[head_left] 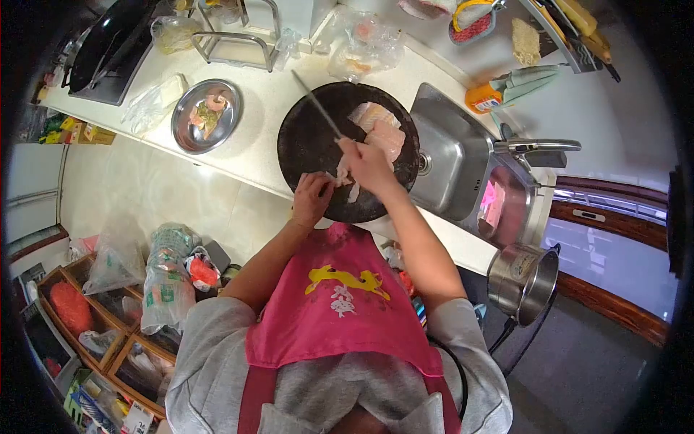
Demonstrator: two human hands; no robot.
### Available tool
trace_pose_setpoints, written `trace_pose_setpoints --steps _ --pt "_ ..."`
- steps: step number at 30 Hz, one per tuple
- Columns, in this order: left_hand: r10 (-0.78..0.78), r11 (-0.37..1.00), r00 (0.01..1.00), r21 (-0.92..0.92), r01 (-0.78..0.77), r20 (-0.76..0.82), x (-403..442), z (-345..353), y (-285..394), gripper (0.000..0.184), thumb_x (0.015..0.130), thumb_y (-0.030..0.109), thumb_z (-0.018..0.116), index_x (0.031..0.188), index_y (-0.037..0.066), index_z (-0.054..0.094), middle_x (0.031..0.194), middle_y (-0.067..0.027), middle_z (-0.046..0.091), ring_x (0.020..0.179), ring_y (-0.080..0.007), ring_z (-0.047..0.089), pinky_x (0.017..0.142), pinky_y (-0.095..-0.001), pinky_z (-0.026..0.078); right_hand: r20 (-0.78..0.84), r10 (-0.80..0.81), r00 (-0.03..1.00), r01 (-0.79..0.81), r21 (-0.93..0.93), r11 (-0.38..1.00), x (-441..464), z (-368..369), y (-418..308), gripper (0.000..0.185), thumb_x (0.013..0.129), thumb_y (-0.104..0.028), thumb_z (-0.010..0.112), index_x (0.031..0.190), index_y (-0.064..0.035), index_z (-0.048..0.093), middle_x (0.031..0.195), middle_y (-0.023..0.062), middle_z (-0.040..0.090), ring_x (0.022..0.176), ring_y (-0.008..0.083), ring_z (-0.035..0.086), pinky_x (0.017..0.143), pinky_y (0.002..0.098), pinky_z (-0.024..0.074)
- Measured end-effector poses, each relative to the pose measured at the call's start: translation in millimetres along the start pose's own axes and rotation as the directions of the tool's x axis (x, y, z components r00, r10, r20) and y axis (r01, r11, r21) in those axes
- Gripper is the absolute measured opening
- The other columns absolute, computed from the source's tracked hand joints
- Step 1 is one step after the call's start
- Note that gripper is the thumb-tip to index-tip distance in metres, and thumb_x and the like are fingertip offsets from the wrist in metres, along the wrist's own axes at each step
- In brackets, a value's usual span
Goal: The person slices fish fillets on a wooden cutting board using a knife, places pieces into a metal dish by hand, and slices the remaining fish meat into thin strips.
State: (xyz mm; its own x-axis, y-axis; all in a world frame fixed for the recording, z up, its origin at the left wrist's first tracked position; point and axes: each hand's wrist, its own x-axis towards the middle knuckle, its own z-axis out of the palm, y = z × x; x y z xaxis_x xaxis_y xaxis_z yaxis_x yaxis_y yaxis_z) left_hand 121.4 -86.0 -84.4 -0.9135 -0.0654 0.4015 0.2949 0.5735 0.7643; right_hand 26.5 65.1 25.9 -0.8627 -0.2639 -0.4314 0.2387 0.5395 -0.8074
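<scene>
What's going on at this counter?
A person in a pink apron is working on raw, pale meat or fish on a round dark board. The right hand grips a knife, while the left hand is at the smaller pieces near the board's front edge. Larger slabs lie toward the board's right side. A steel bowl with food in it sits to the left, and the sink is on the right.

One head-worn camera looks forward and down, the apron [318, 318] near, the board [305, 148] beyond; the edges look bent, perhaps.
</scene>
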Motion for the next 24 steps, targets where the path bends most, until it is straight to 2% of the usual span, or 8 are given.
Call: trace_pose_setpoints --steps 2,6,8,9,11,14,19,24 --pt "-0.032 0.999 0.999 -0.002 0.032 -0.003 -0.4 0.7 2.1 0.018 0.077 0.003 0.078 0.092 0.005 0.068 0.1 -0.0108 0.066 0.094 -0.0318 0.063 0.081 -0.0402 0.052 -0.137 -0.166 0.977 0.172 0.032 0.985 -25.1 -15.8 -5.1 0.055 0.103 -0.047 0.053 0.082 0.0014 0.067 0.062 0.0045 0.06 0.049 0.0115 0.053 0.048 0.0284 0.0426" --pt "-0.084 0.995 0.996 -0.049 0.083 -0.015 1.5 -2.6 8.2 0.017 0.079 0.004 0.078 0.093 0.005 0.068 0.099 -0.0103 0.067 0.093 -0.0314 0.063 0.08 -0.0403 0.052 -0.063 0.022 0.998 -0.016 0.093 0.996 -79.4 -22.4 11.3 0.056 0.104 -0.047 0.052 0.075 -0.0011 0.062 0.06 0.0013 0.056 0.049 0.009 0.051 0.047 0.0269 0.0387" --pt "-0.06 0.998 0.998 -0.032 0.06 -0.006 3.3 -2.4 12.5 0.018 0.079 0.004 0.078 0.093 0.005 0.068 0.099 -0.0101 0.067 0.093 -0.0314 0.062 0.08 -0.0402 0.052 0.003 0.161 0.987 -0.157 0.247 0.956 -107.5 -11.8 36.0 0.056 0.104 -0.047 0.052 0.069 -0.0031 0.058 0.058 -0.0008 0.052 0.05 0.0072 0.048 0.045 0.0265 0.0354" --pt "-0.062 0.998 0.998 -0.018 0.062 0.01 4.6 -1.8 13.7 0.018 0.079 0.004 0.078 0.093 0.005 0.068 0.099 -0.01 0.067 0.092 -0.0315 0.062 0.079 -0.0401 0.052 0.0 0.164 0.986 -0.159 0.249 0.955 -116.4 -9.8 35.9 0.056 0.104 -0.047 0.052 0.069 -0.0031 0.058 0.058 -0.0008 0.052 0.05 0.0072 0.048 0.045 0.0265 0.0354" --pt "-0.059 0.998 0.998 -0.008 0.059 0.029 7.2 0.5 15.1 0.018 0.078 0.004 0.078 0.094 0.005 0.068 0.099 -0.0098 0.067 0.091 -0.0316 0.062 0.079 -0.0399 0.052 0.043 0.253 0.967 -0.256 0.137 0.957 -128.6 -7.4 32.4 0.049 0.105 -0.043 0.05 0.101 0.0007 0.071 0.065 0.002 0.058 0.061 0.0107 0.053 0.058 0.0309 0.0461" --pt "-0.134 0.99 0.991 -0.041 0.135 0.02 6.8 -0.2 12.1 0.017 0.081 0.006 0.077 0.096 0.004 0.07 0.104 -0.0111 0.069 0.096 -0.0312 0.064 0.083 -0.0391 0.052 0.05 0.249 0.967 -0.253 0.137 0.958 -133.9 -0.3 42.7 0.049 0.105 -0.044 0.05 0.107 0.0009 0.07 0.065 0.0023 0.057 0.061 0.0112 0.053 0.059 0.0309 0.0464" --pt "-0.086 0.996 0.996 0.011 0.086 0.035 6.1 0.6 10.2 0.016 0.082 0.005 0.076 0.098 0.004 0.073 0.105 -0.0121 0.071 0.097 -0.0313 0.064 0.083 -0.0393 0.053 -0.023 0.143 0.99 -0.137 0.162 0.977 -134.8 14.9 52.3 0.051 0.105 -0.044 0.05 0.1 0.0035 0.07 0.064 0.0049 0.058 0.061 0.0125 0.054 0.06 0.0326 0.0475" --pt "-0.053 0.998 0.997 -0.027 0.055 0.049 5.2 2.0 10.8 0.017 0.08 0.008 0.077 0.097 0.005 0.072 0.103 -0.0093 0.07 0.095 -0.0307 0.062 0.083 -0.0399 0.051 -0.014 0.168 0.986 -0.168 0.037 0.985 -86.3 21.6 39.2 0.056 0.104 -0.046 0.049 0.092 0.0051 0.069 0.065 0.0144 0.064 0.063 0.0238 0.064 0.064 0.0399 0.0501"
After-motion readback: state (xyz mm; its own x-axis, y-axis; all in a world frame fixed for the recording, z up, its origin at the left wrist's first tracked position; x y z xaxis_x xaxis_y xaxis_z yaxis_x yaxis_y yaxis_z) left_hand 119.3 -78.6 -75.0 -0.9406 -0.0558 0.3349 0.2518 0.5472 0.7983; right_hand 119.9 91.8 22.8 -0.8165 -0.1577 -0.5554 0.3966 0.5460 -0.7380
